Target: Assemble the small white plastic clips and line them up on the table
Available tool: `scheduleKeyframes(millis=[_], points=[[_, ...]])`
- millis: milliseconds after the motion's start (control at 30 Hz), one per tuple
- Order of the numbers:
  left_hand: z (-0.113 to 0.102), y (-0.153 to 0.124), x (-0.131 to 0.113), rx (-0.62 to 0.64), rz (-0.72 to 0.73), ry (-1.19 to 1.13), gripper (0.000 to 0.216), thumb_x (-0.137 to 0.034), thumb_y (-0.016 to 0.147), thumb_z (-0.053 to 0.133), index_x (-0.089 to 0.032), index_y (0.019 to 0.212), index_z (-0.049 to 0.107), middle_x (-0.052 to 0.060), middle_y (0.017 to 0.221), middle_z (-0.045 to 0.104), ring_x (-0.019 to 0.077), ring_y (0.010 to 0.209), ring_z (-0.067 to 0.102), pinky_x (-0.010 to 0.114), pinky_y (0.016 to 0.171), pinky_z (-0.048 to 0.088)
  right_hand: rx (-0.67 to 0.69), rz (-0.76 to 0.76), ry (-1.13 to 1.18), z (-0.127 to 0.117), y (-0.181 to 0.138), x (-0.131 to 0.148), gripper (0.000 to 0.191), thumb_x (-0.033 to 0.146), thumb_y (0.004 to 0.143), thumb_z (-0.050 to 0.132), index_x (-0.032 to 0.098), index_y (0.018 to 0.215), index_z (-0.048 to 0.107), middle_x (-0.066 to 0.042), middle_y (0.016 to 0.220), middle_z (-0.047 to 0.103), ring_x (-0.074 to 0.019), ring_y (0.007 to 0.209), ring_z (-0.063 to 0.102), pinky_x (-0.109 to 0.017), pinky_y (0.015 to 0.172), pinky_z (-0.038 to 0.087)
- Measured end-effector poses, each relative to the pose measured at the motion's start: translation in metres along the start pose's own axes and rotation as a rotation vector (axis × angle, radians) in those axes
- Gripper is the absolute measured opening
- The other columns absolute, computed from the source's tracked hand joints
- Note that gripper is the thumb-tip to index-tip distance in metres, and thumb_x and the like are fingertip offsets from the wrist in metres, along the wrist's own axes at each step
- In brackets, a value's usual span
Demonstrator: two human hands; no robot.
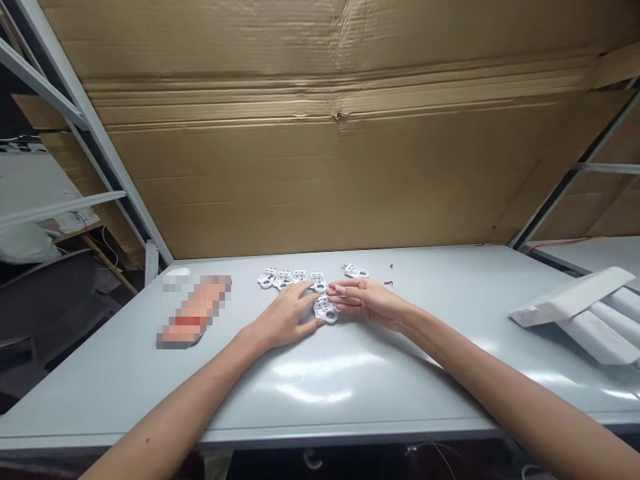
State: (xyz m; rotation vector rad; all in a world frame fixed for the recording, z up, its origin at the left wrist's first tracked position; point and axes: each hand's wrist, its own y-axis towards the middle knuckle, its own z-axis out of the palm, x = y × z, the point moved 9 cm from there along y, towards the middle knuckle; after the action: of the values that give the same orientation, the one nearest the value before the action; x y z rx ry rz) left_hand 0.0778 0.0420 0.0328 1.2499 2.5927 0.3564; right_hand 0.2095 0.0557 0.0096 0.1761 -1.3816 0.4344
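Note:
Several small white plastic parts with round holes lie on a grey table (350,373). A row of them (283,278) sits just beyond my hands, and one more part (356,271) lies apart at the right. My left hand (290,313) rests palm down with fingers spread, its fingertips by the right end of the row. My right hand (367,299) has its fingers held together, pointing left. Between the two hands lies another white part (326,311), touched by both; whether either hand grips it is hidden.
A tall sheet of brown cardboard (325,147) stands along the table's far edge. White foam or plastic strips (585,307) lie at the right. A blurred oblong object (195,310) lies at the left. Metal shelf frames stand at both sides.

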Motion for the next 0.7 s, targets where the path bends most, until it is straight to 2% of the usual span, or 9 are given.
scheduleKeyframes(millis=[233, 400, 500, 567, 700], points=[[-0.006, 0.001, -0.008, -0.026, 0.037, -0.07, 0.039, -0.04, 0.094, 0.057, -0.021, 0.129, 0.058, 0.015, 0.138, 0.052, 0.0341, 0.131, 0.047, 0.052, 0.11, 0.038, -0.052, -0.101, -0.109, -0.007, 0.001, 0.008, 0.027, 0.042, 0.079, 0.075, 0.019, 0.093, 0.074, -0.009, 0.099, 0.073, -0.0214, 0.101, 0.067, -0.037, 0.095, 0.052], [-0.007, 0.002, -0.013, 0.011, 0.066, -0.088, 0.04, -0.041, 0.093, 0.059, -0.023, 0.129, 0.059, 0.014, 0.139, 0.051, 0.0319, 0.127, 0.049, 0.048, 0.104, 0.043, -0.117, -0.296, -0.539, -0.005, 0.0, 0.022, 0.027, 0.043, 0.086, 0.064, 0.019, 0.088, 0.074, -0.008, 0.094, 0.073, -0.0233, 0.09, 0.067, -0.039, 0.085, 0.052], [-0.006, 0.002, -0.012, 0.021, 0.061, -0.09, 0.042, -0.041, 0.093, 0.06, -0.026, 0.132, 0.057, 0.013, 0.14, 0.05, 0.032, 0.128, 0.048, 0.048, 0.105, 0.042, -0.159, -0.484, -0.783, 0.003, -0.006, 0.032, 0.017, 0.034, 0.086, 0.063, 0.021, 0.085, 0.074, -0.009, 0.103, 0.072, -0.0239, 0.095, 0.066, -0.039, 0.087, 0.05], [-0.007, 0.002, -0.011, 0.015, 0.051, -0.092, 0.04, -0.04, 0.093, 0.06, -0.027, 0.13, 0.059, 0.012, 0.139, 0.051, 0.0324, 0.128, 0.048, 0.049, 0.106, 0.041, -0.141, -0.575, -0.916, 0.011, -0.01, 0.033, 0.012, 0.027, 0.086, 0.063, 0.023, 0.084, 0.074, -0.009, 0.112, 0.068, -0.0238, 0.101, 0.065, -0.04, 0.09, 0.049], [-0.009, 0.002, -0.011, 0.002, 0.045, -0.106, 0.036, -0.039, 0.093, 0.059, -0.024, 0.126, 0.061, 0.013, 0.135, 0.053, 0.0319, 0.125, 0.05, 0.047, 0.104, 0.043, -0.083, -0.618, -1.086, 0.022, -0.014, 0.029, 0.014, 0.02, 0.087, 0.062, 0.025, 0.087, 0.075, -0.009, 0.116, 0.064, -0.0239, 0.104, 0.063, -0.043, 0.092, 0.049]])
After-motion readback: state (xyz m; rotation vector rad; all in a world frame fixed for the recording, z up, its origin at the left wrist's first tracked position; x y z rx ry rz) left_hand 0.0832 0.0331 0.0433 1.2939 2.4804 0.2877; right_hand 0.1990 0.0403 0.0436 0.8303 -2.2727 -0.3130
